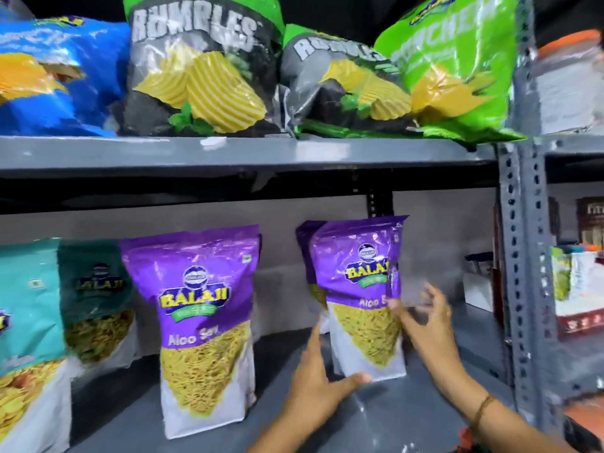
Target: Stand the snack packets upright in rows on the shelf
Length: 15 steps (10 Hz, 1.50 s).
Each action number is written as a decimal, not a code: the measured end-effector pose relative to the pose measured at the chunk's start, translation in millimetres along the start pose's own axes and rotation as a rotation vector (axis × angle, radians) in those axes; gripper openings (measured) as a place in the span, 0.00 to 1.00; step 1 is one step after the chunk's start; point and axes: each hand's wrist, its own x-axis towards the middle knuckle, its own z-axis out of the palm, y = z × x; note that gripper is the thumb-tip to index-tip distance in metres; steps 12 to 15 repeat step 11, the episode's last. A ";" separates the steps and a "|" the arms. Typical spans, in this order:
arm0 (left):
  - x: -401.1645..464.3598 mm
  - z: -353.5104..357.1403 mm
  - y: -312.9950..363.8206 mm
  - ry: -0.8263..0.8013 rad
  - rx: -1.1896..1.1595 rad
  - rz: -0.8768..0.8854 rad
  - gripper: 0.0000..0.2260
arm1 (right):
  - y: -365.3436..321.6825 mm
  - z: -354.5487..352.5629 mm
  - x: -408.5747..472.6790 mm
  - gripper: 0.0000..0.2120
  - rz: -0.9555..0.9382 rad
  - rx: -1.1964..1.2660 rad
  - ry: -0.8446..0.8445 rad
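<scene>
A purple Balaji Aloo Sev packet (359, 295) stands upright on the grey lower shelf (376, 416), right of centre. My left hand (318, 384) touches its lower left corner with the thumb along the packet's base. My right hand (425, 325) is against its right edge, fingers spread and blurred. Another purple packet (305, 253) peeks out just behind it. A second purple Aloo Sev packet (204, 325) stands upright to the left. Further left stand a dark teal packet (96, 299) and a light teal packet (29, 338).
The upper shelf (245, 153) holds a blue chip bag (58, 76), two grey-green Rumbles bags (202, 70) and a bright green bag (457, 67). A perforated grey upright (519, 289) bounds the shelf on the right, with other goods beyond it.
</scene>
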 end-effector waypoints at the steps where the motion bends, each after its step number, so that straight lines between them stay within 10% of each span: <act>1: 15.6 15.0 -8.0 -0.061 -0.147 -0.169 0.38 | 28.3 -14.4 13.1 0.51 0.213 0.119 -0.469; 2: 33.1 29.2 -20.8 -0.055 -0.185 -0.219 0.43 | 50.2 -26.4 19.9 0.38 0.236 0.123 -0.775; 5: 40.5 35.6 -34.0 0.051 -0.129 -0.258 0.39 | 51.6 -30.8 25.6 0.25 0.261 0.200 -0.817; 10: 31.0 33.9 -28.0 0.048 -0.126 -0.289 0.48 | 51.9 -38.3 24.3 0.36 0.213 0.208 -0.846; 11: 19.4 29.8 -12.2 0.007 -0.187 -0.306 0.59 | 39.7 -41.6 23.9 0.52 0.209 0.191 -0.781; 15: 19.4 29.8 -12.2 0.007 -0.187 -0.306 0.59 | 39.7 -41.6 23.9 0.52 0.209 0.191 -0.781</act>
